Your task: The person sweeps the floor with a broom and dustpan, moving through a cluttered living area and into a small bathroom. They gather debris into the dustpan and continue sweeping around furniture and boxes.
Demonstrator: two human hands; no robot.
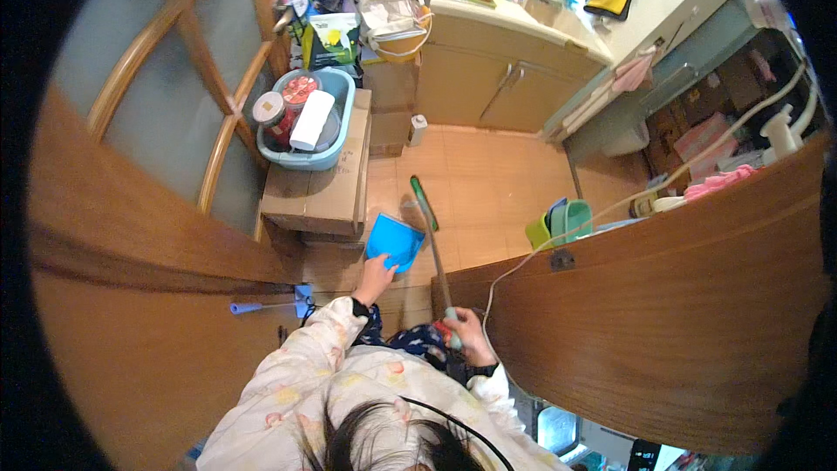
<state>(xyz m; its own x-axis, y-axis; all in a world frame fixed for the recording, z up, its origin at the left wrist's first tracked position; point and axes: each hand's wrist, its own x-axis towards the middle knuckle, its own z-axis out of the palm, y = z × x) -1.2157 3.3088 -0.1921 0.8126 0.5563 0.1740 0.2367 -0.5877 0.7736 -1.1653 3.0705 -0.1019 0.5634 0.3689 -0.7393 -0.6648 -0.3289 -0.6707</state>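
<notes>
My left hand [376, 279] grips the near end of a blue plastic dustpan [397, 239], held low before me with its wide edge facing away. In my right hand [469, 333] is the pale green grip of a long-handled broom [437, 252]. Its thin shaft runs forward and down to a narrow green head [424, 203] on the tiled floor [480, 173]. That head lies just beyond the dustpan's right corner, with a small gap visible between them. Whether anything lies in the dustpan I cannot tell.
To the left, a light blue basin [346, 114] holding jars rests on a cardboard box [314, 199]. A white carton [418, 129] stands by the cabinet [484, 65]. Green bins [570, 221] sit beside the wooden door [628, 301] at right, where a cable [533, 255] hangs across.
</notes>
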